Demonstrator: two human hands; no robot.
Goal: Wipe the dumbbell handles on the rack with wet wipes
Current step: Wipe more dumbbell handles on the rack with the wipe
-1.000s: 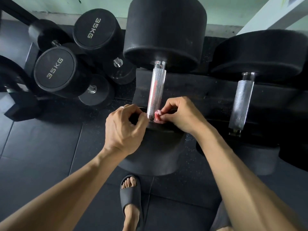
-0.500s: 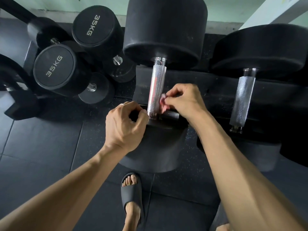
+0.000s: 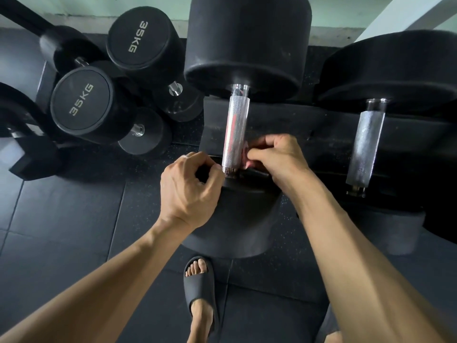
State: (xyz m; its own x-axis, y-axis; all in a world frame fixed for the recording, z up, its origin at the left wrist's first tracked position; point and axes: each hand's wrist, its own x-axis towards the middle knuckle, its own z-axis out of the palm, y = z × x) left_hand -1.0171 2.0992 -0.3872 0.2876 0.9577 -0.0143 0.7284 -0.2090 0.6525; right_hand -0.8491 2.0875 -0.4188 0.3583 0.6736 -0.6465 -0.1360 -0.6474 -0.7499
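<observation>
Bare forearms, no sleeves; a dark grey slide sandal (image 3: 200, 288) on one foot.

My right hand (image 3: 274, 157) covers most of the pink wipe (image 3: 245, 154), so I can't tell how it is folded. At twelve o'clock the centre dumbbell's far head (image 3: 247, 43) is cut by the top edge, and at nine o'clock a blurred hex dumbbell (image 3: 29, 154) runs off frame.

I see knurled chrome dumbbell handle (image 3: 234, 134) lying between black heads on rack (image 3: 309, 134); pink wet wipe (image 3: 245, 154) pressed against handle's right side, near lower end.
</observation>
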